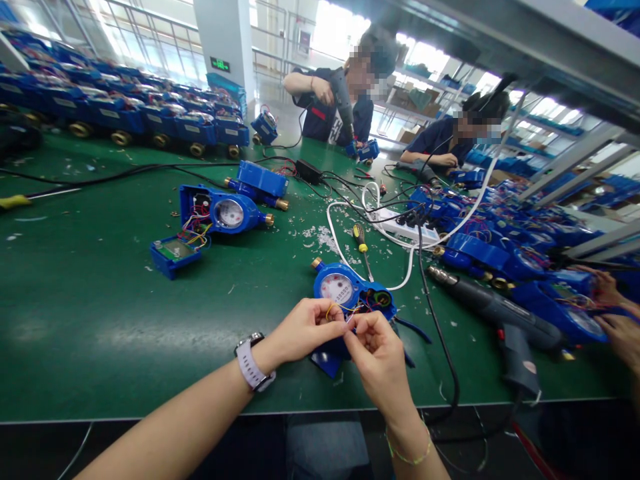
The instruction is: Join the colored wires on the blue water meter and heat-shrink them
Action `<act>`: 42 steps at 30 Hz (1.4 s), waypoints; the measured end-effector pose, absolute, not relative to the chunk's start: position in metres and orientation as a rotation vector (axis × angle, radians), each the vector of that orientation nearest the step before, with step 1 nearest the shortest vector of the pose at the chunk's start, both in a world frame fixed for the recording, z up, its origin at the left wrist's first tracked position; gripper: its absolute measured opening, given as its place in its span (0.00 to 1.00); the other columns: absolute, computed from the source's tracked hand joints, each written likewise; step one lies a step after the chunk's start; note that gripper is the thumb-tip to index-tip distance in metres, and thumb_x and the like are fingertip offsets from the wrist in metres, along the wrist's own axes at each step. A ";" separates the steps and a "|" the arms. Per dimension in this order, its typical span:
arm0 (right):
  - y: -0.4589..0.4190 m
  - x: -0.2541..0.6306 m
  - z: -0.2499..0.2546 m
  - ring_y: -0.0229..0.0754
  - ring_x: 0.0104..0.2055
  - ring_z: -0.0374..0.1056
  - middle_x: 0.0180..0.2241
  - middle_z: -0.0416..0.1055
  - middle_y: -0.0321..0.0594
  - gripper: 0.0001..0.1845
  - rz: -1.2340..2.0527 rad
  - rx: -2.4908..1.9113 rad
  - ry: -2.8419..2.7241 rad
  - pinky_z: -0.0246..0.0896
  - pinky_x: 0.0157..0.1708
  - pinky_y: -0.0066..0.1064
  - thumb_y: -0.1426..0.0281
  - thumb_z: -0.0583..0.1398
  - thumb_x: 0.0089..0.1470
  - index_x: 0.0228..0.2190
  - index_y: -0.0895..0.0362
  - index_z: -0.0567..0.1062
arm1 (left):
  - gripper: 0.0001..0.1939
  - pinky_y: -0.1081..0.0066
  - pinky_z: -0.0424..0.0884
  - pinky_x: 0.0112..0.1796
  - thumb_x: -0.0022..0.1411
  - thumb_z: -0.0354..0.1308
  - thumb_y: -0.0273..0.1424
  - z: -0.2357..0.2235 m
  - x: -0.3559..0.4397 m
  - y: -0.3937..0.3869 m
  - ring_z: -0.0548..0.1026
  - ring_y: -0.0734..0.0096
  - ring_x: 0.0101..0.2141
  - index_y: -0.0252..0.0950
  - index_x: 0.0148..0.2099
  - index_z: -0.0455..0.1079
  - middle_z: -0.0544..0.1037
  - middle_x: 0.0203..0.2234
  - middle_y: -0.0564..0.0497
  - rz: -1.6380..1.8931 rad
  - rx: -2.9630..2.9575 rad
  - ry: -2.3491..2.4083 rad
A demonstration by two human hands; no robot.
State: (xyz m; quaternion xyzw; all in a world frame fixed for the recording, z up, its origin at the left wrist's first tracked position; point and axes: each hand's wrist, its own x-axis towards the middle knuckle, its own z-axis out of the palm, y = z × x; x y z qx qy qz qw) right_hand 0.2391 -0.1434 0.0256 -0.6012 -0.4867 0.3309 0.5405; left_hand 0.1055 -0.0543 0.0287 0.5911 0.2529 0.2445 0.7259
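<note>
A blue water meter (345,289) with a white dial lies on the green table (100,300) near the front edge, its housing open with coloured wires showing. My left hand (305,330), a watch on its wrist, pinches thin wires (334,308) coming from the meter. My right hand (377,350) is closed in a pinch on the same wires, fingertips meeting the left hand's just below the meter. A blue cover piece (327,363) lies partly hidden under my hands.
Another opened meter (220,215) with its lid lies left. A screwdriver (361,241), power strip (407,230), cables and a heat gun (500,317) lie right. Rows of meters (125,113) line the back. Two people work opposite; another person's hands (617,313) are at right.
</note>
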 end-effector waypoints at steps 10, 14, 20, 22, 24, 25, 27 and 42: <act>-0.138 0.236 0.036 0.30 0.20 0.56 0.29 0.63 0.32 0.18 1.065 -1.178 -0.850 0.53 0.15 0.20 0.66 0.67 0.50 0.26 0.55 0.61 | 0.25 0.75 0.54 0.25 0.57 0.54 0.53 0.029 0.109 -0.058 0.56 0.78 0.23 0.35 0.31 0.58 0.59 0.21 0.58 0.574 1.277 0.518; -0.140 0.240 0.034 0.27 0.17 0.53 0.29 0.64 0.31 0.19 1.107 -1.148 -0.799 0.54 0.15 0.19 0.67 0.68 0.50 0.26 0.56 0.61 | 0.24 0.75 0.54 0.26 0.58 0.54 0.53 0.030 0.111 -0.060 0.56 0.78 0.23 0.35 0.31 0.59 0.60 0.21 0.58 0.598 1.274 0.527; -0.141 0.237 0.031 0.28 0.18 0.59 0.34 0.70 0.34 0.16 0.974 -1.217 -0.853 0.61 0.17 0.20 0.68 0.69 0.48 0.30 0.55 0.65 | 0.24 0.75 0.54 0.24 0.56 0.57 0.52 0.029 0.112 -0.059 0.56 0.79 0.22 0.34 0.32 0.60 0.59 0.21 0.59 0.615 1.199 0.516; -0.140 0.233 0.030 0.29 0.19 0.62 0.33 0.71 0.36 0.16 0.876 -1.263 -0.867 0.62 0.17 0.20 0.68 0.69 0.47 0.30 0.56 0.66 | 0.23 0.76 0.54 0.25 0.57 0.58 0.50 0.028 0.112 -0.060 0.56 0.79 0.23 0.33 0.32 0.60 0.60 0.22 0.58 0.637 1.197 0.520; -0.139 0.231 0.030 0.31 0.20 0.63 0.30 0.70 0.35 0.15 0.796 -1.300 -0.869 0.63 0.18 0.20 0.68 0.69 0.48 0.29 0.56 0.66 | 0.22 0.75 0.55 0.25 0.59 0.56 0.49 0.028 0.113 -0.062 0.57 0.79 0.23 0.33 0.32 0.60 0.60 0.23 0.58 0.657 1.223 0.538; -0.139 0.230 0.030 0.31 0.20 0.63 0.28 0.70 0.35 0.15 0.778 -1.314 -0.871 0.64 0.18 0.20 0.68 0.69 0.48 0.28 0.56 0.67 | 0.21 0.75 0.55 0.25 0.60 0.55 0.48 0.027 0.113 -0.063 0.57 0.79 0.23 0.33 0.32 0.60 0.61 0.22 0.58 0.666 1.241 0.549; -0.138 0.231 0.031 0.31 0.20 0.63 0.27 0.69 0.35 0.15 0.781 -1.321 -0.879 0.63 0.18 0.20 0.67 0.69 0.48 0.28 0.57 0.67 | 0.20 0.75 0.56 0.26 0.61 0.54 0.47 0.027 0.113 -0.064 0.58 0.79 0.23 0.33 0.32 0.60 0.61 0.22 0.58 0.685 1.268 0.571; -0.145 0.241 0.040 0.31 0.18 0.60 0.28 0.72 0.36 0.18 0.903 -1.349 -0.806 0.58 0.17 0.22 0.62 0.70 0.44 0.30 0.57 0.69 | 0.10 0.75 0.57 0.27 0.59 0.56 0.35 0.028 0.106 -0.061 0.63 0.75 0.25 0.32 0.33 0.70 0.69 0.23 0.55 0.663 1.673 0.642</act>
